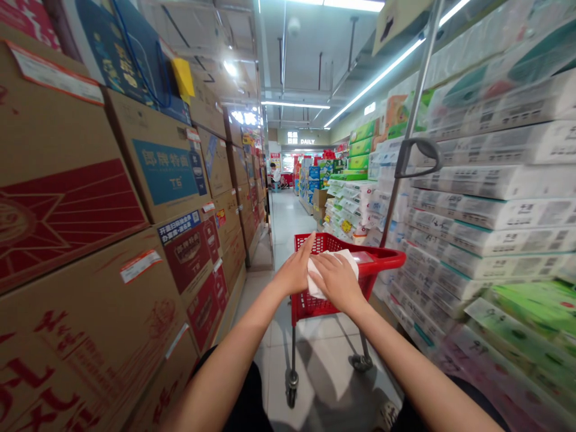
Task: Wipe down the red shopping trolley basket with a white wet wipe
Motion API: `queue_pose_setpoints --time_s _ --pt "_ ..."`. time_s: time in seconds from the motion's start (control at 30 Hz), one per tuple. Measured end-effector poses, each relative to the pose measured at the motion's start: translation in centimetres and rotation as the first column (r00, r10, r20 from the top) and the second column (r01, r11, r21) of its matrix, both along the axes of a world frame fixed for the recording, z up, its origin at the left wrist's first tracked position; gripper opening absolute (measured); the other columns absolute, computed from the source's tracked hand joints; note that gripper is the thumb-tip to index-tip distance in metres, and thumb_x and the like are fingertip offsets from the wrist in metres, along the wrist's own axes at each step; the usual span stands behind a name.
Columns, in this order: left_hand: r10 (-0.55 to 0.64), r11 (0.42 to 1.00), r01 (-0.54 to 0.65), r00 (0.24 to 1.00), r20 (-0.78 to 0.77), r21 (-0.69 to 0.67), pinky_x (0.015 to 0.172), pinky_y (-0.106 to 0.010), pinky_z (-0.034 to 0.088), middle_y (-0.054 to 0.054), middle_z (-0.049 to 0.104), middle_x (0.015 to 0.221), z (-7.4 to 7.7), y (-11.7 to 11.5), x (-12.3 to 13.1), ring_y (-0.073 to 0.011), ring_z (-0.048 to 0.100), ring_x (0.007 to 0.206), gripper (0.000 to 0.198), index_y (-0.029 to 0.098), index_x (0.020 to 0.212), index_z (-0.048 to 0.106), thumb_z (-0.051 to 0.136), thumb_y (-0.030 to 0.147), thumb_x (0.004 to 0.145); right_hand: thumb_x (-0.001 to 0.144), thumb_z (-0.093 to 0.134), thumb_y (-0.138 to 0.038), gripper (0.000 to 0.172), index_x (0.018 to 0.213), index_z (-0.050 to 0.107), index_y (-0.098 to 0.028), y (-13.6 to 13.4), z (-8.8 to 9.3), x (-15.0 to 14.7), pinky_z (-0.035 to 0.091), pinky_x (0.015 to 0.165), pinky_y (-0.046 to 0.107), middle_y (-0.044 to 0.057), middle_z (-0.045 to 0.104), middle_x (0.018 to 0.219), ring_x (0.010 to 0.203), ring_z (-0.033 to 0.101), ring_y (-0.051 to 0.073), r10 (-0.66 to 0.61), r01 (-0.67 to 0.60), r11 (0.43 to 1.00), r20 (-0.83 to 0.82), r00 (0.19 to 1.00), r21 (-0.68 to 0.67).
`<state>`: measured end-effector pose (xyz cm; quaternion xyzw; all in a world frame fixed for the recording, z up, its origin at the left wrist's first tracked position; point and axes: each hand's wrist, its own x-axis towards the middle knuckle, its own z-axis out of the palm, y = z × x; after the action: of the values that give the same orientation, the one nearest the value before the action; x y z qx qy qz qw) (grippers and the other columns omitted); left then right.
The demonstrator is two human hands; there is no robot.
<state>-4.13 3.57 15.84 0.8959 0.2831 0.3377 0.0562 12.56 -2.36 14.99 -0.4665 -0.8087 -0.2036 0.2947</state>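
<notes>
A red shopping cart (315, 307) with a plastic mesh basket stands in front of me. My right hand (338, 281) lies over a folded white cloth (351, 261), which could also be a paper wipe, and holds it against the cart's near upper side. Its fingers point left across the cloth. Beside it, my left hand (294, 271) has its fingers stretched out, pointing up and forward at the basket's left rim and the cloth's left edge. Whether the left fingertips touch the cloth, I cannot tell. Part of the basket is hidden behind both hands.
Stacked cardboard boxes (85, 276) line the left side. Packs of tissue paper (486, 210) pile up on the right. A metal pole with a grey handle (418, 159) rises behind the cart's right end. The tiled aisle (291, 217) runs ahead toward a seated person (274, 174).
</notes>
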Motion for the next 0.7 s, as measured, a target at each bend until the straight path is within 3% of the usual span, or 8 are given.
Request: queue_pose_setpoints --time_s 0.13,0.27,0.33,0.43,0.6,0.7 --pt "0.035 0.998 -0.039 0.998 -0.055 -0.058 0.12 -0.044 0.037 -0.01 0.014 0.17 0.7 -0.4 -0.5 -0.0294 0.03 0.153 0.124 0.029 0.162 -0.012 0.079 0.037 0.078 0.104 0.04 -0.045 0.05 0.15 0.05 -0.03 0.0 0.2 5.5 0.037 0.115 0.051 0.003 0.056 0.15 0.142 0.046 0.028 0.009 -0.009 1.0 0.032 0.999 0.003" --pt "0.032 0.997 -0.036 0.997 -0.076 -0.062 0.12 -0.045 0.037 -0.008 0.015 0.17 1.0 -0.4 -0.3 -0.03 0.03 0.153 0.126 0.031 0.163 -0.007 0.083 0.045 0.075 0.105 0.031 -0.042 0.05 0.149 0.051 -0.029 0.5 -0.2 12.4 0.041 0.113 0.051 0.005 0.059 0.146 0.136 0.052 0.027 -0.162 0.161 0.987 -0.104 0.981 -0.018" --pt "0.018 0.998 -0.022 0.997 -0.076 -0.053 0.121 -0.045 0.036 -0.009 0.015 0.17 1.0 -0.3 -0.1 -0.0298 0.029 0.153 0.125 0.031 0.163 -0.006 0.082 0.045 0.076 0.105 0.027 -0.041 0.052 0.146 0.055 -0.025 0.6 -0.6 13.5 0.041 0.113 0.051 0.008 0.062 0.142 0.133 0.055 0.028 -0.246 0.248 0.969 -0.179 0.953 -0.012" --pt "-0.005 0.999 0.002 0.997 -0.078 -0.042 0.121 -0.045 0.035 -0.009 0.014 0.17 0.9 -0.2 0.2 -0.0295 0.027 0.154 0.122 0.03 0.163 -0.005 0.081 0.043 0.077 0.105 0.031 -0.04 0.051 0.148 0.053 -0.024 0.3 -1.2 10.6 0.037 0.116 0.053 0.008 0.058 0.147 0.14 0.048 0.03 -0.268 0.279 0.96 -0.187 0.945 0.032" --pt "0.011 1.0 -0.013 0.997 -0.078 -0.023 0.12 -0.042 0.037 -0.01 0.012 0.17 0.6 0.1 0.1 -0.0269 0.032 0.152 0.118 0.028 0.162 -0.011 0.073 0.023 0.079 0.103 0.042 -0.04 0.052 0.155 0.043 -0.03 -0.6 -1.7 2.1 0.028 0.121 0.056 0.003 0.047 0.157 0.147 0.036 0.032 -0.056 0.056 0.996 0.0 0.998 0.065" --pt "0.053 0.998 -0.058 0.991 -0.124 -0.034 0.117 -0.043 0.039 -0.012 0.022 0.168 0.3 0.3 -0.5 -0.0291 0.039 0.148 0.115 0.026 0.163 -0.003 0.075 0.03 0.08 0.104 0.042 -0.04 0.053 0.156 0.04 -0.031 -0.6 -1.3 2.0 0.03 0.121 0.053 0.002 0.047 0.157 0.146 0.039 0.029 0.038 -0.04 0.999 0.066 0.997 0.034"
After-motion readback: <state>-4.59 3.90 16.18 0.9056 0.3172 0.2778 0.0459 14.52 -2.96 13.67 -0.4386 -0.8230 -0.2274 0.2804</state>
